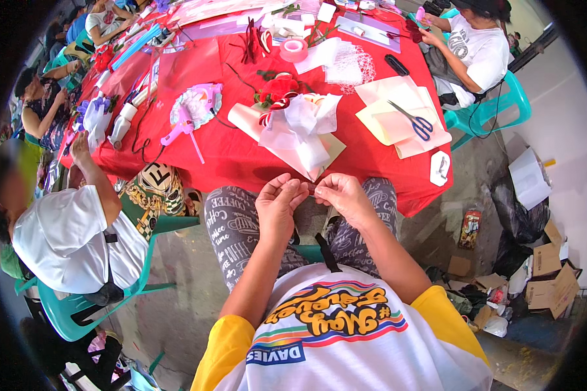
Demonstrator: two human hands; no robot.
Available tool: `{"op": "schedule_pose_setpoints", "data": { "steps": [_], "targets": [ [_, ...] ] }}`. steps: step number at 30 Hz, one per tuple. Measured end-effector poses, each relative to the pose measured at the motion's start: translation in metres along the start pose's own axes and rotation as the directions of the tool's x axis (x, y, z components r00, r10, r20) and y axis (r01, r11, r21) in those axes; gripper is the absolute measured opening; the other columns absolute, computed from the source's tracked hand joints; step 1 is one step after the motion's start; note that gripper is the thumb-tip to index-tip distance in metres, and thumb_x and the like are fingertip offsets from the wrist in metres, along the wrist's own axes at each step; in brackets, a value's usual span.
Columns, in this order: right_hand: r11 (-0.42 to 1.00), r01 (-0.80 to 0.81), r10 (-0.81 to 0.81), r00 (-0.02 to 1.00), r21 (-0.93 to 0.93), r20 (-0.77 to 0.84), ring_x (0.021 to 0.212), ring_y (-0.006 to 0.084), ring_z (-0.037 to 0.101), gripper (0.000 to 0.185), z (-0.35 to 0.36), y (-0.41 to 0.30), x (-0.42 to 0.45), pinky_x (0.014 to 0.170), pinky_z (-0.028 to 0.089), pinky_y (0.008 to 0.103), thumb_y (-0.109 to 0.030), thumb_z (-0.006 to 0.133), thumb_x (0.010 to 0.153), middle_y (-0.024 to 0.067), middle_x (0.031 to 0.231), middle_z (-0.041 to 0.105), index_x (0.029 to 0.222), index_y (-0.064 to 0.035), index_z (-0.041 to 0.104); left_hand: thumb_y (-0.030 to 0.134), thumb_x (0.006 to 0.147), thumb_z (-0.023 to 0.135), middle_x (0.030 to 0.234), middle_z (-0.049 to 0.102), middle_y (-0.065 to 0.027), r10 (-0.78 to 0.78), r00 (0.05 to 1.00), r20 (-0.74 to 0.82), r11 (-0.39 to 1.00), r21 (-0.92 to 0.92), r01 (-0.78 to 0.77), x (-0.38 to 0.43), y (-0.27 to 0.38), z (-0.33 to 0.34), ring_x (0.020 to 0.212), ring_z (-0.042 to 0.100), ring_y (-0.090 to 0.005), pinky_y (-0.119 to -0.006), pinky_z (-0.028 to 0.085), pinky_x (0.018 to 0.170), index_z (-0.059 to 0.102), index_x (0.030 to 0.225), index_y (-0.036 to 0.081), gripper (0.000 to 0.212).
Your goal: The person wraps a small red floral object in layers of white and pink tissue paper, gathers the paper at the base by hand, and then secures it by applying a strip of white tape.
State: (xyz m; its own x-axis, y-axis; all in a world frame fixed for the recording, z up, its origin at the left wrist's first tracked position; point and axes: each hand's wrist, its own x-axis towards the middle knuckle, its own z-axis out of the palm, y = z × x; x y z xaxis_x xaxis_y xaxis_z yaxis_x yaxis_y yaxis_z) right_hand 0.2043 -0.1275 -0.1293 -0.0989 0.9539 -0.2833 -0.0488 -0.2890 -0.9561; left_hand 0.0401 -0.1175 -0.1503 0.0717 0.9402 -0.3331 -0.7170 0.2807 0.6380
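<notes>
My left hand (281,203) and my right hand (345,199) meet above my lap, just off the table's front edge. Their fingertips pinch a small thin piece (311,187), too small and shaded to identify. Right beyond them a wrapped bouquet (301,132) lies on the table, its pointed bottom towards me. It has pale pink paper, white tissue-like wrap and a red artificial flower (280,88) at its far end. To its left rests a pink hot glue gun (180,126) with a glue stick in it. Scissors with dark blue handles (422,128) lie on paper sheets (396,105) to the right.
A red cloth (210,168) covers the table. Pink tape (293,50), white mesh (349,66) and a black object (396,65) lie farther back. A person (73,229) sits close on my left, another (474,54) at the far right. Cardboard boxes (550,288) and bags litter the floor at right.
</notes>
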Motion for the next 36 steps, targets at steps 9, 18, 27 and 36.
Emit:
{"op": "schedule_pose_setpoints", "data": {
  "steps": [9,18,27,36],
  "targets": [
    [0.812,0.13,-0.092,0.991,-0.57,0.094,0.066,0.0113,0.059,0.003,-0.007,-0.035,0.012,0.062,0.047,0.0265,-0.003,0.064,0.08,0.0051,0.074,0.063,0.079,-0.0002,0.063,0.003,0.087,0.065,0.095,0.066,-0.0077,0.058,0.997,-0.052,0.994,0.094,-0.053,0.007,-0.013,-0.007,0.088,0.065,-0.0156,-0.026,0.053,0.075,0.055,0.108,0.002,0.023],
    [0.475,0.469,0.009,0.844,-0.745,0.537,0.116,0.0356,0.053,0.016,-0.035,-0.081,0.046,0.095,0.043,0.0406,-0.003,0.07,0.07,0.0194,0.131,0.052,0.068,-0.0032,0.054,0.008,0.087,0.065,0.096,0.06,-0.0049,0.062,0.97,-0.235,0.986,0.165,-0.023,0.06,-0.036,-0.027,0.085,0.059,-0.0116,-0.025,0.051,0.068,0.052,0.112,-0.001,0.03],
    [0.443,0.446,0.05,0.854,-0.778,0.518,0.125,0.0381,0.046,0.015,-0.034,-0.057,0.075,0.101,0.04,0.0399,-0.004,0.069,0.073,0.0228,0.14,0.045,0.069,-0.0038,0.054,0.004,0.085,0.059,0.102,0.063,-0.0079,0.057,0.983,-0.174,0.98,0.199,-0.021,0.085,-0.046,-0.016,0.087,0.063,-0.0148,-0.026,0.05,0.073,0.054,0.116,-0.004,0.033],
    [0.438,0.461,0.07,0.838,-0.772,0.54,0.121,0.0362,0.048,0.014,-0.041,-0.055,0.085,0.099,0.04,0.0396,-0.005,0.069,0.074,0.0207,0.14,0.046,0.072,-0.0049,0.055,0.0,0.085,0.059,0.102,0.065,-0.0087,0.136,0.984,-0.112,0.973,0.204,-0.111,0.086,-0.044,-0.001,0.083,0.059,-0.0112,-0.024,0.047,0.071,0.055,0.117,-0.008,0.033]
  ]
}}
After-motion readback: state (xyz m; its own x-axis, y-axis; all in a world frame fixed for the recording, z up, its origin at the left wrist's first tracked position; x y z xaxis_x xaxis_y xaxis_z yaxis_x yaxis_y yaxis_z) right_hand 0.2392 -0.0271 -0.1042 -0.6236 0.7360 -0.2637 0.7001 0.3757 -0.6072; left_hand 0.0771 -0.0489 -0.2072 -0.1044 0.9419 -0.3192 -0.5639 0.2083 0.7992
